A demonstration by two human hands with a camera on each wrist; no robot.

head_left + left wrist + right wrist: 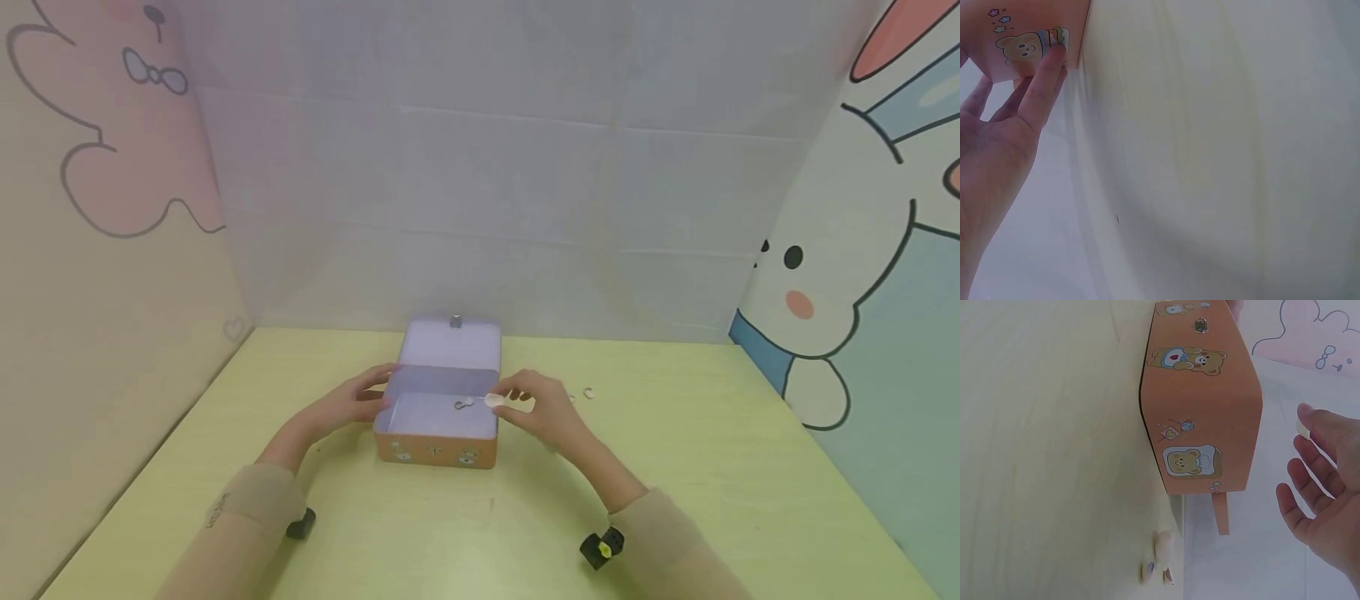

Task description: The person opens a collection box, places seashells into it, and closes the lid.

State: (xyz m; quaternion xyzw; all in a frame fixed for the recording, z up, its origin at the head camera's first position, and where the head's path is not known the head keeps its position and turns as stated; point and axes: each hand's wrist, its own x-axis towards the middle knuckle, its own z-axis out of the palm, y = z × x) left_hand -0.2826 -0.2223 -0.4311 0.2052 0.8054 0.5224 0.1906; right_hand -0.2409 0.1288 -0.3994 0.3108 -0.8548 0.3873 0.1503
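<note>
An orange tin box [437, 452] with bear pictures stands with its lid [450, 343] swung back, showing a pale lilac inside. My left hand [352, 400] rests its fingers against the box's left side; in the left wrist view, one long finger [1040, 94] lies over a bear picture. Between thumb and fingertips, my right hand [546, 408] pinches a small white shell-like piece [493, 400] at the box's right rim. The same piece [1302, 430] shows between the fingertips in the right wrist view. Inside the box lie small whitish-grey pieces [463, 403].
On the table [450, 533], right of the box, lie a few small shell-like pieces [588, 392], seen closer as pale shells [1163, 547] in the right wrist view. A plain wall [495, 183] stands behind, with cartoon-printed panels [840, 317] at both sides.
</note>
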